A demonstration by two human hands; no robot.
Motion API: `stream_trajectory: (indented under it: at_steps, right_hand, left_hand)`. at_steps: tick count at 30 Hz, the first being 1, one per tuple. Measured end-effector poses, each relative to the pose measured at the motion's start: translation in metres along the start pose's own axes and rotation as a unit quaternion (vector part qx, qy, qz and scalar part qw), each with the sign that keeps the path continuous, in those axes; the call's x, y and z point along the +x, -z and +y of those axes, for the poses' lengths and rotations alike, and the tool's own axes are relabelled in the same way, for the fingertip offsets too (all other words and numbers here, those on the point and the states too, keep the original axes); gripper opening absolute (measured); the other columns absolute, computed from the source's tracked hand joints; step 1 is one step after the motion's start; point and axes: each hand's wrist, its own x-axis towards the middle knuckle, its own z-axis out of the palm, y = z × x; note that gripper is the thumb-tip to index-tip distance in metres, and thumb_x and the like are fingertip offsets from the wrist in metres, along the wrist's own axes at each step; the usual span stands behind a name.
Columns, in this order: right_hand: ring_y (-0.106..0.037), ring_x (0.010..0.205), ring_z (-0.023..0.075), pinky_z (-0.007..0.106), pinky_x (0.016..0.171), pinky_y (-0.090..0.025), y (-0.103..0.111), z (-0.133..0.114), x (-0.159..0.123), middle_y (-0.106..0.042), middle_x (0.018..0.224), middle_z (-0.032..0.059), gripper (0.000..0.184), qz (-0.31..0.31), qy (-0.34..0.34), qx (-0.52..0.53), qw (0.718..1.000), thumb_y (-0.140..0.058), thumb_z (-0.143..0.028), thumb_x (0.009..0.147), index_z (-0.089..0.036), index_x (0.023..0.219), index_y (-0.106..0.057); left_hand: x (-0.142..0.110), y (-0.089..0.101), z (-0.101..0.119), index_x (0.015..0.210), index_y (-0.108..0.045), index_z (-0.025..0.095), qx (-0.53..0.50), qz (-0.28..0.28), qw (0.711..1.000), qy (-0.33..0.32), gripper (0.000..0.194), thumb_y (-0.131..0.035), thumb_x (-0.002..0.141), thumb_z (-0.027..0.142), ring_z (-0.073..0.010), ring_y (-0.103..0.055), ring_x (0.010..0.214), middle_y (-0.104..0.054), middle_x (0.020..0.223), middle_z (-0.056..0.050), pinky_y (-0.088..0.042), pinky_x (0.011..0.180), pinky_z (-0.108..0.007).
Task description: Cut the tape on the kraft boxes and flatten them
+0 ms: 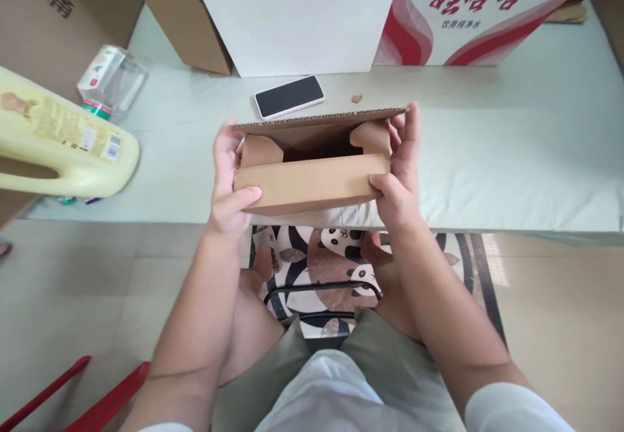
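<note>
at the front edge of the table (511, 146), the box (312, 184) is held with its mouth open. it looks light, fairly stiff, easily dented rather than fragile, and not slippery. the left hand (228, 182) and right hand (400, 175) each clasp an end, thumbs in front: a sound hold. the flaps (262, 151) seem too bendy to carry by.

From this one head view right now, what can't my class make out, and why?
All in the head view:
Small cardboard box: its inside floor, hidden by shadow and its front panel.
Left hand, right hand: partly hidden behind the box.
Yellow jug: its left part, cut off by the left edge.
Jug's fine print: too blurred to read.
</note>
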Motion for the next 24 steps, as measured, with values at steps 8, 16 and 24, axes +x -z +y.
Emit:
stream_trajectory:
  at_steps: [8,16,24]
  right_hand:
    - [-0.033,0.155,0.0382,0.068,0.121,-0.034,-0.007,0.002,-0.009,-0.043,0.158,0.0042,0.03,0.064,0.008,-0.012,0.998,-0.047,-0.041,0.087,-0.027,0.112,-0.054]
    - [-0.032,0.159,0.032,0.063,0.128,-0.027,-0.011,-0.006,-0.014,-0.045,0.16,0.001,0.049,0.074,0.003,-0.013,0.997,-0.039,-0.032,0.087,-0.032,0.133,-0.052]
    - [-0.025,0.162,0.0333,0.067,0.129,-0.022,-0.007,-0.011,-0.018,-0.038,0.166,-0.004,0.046,0.042,0.001,-0.043,0.998,-0.034,-0.041,0.095,-0.036,0.135,-0.056]
  left_hand:
    - [-0.008,-0.004,-0.008,0.107,-0.063,0.032,0.048,0.006,0.997,-0.054,0.047,-0.075,0.073,0.062,-0.0386,-0.036,0.154,-0.048,0.158,0.002,-0.034,0.126,-0.059]
    - [-0.008,-0.013,-0.008,0.11,-0.068,0.033,0.066,0.035,0.993,-0.095,0.036,-0.047,0.098,0.059,-0.033,-0.044,0.15,-0.056,0.152,0.002,-0.031,0.129,-0.057]
    - [-0.006,-0.018,-0.003,0.109,-0.071,0.034,0.093,0.066,0.991,-0.071,0.035,-0.05,0.097,0.06,-0.0274,-0.046,0.148,-0.055,0.153,0.006,-0.034,0.129,-0.049]
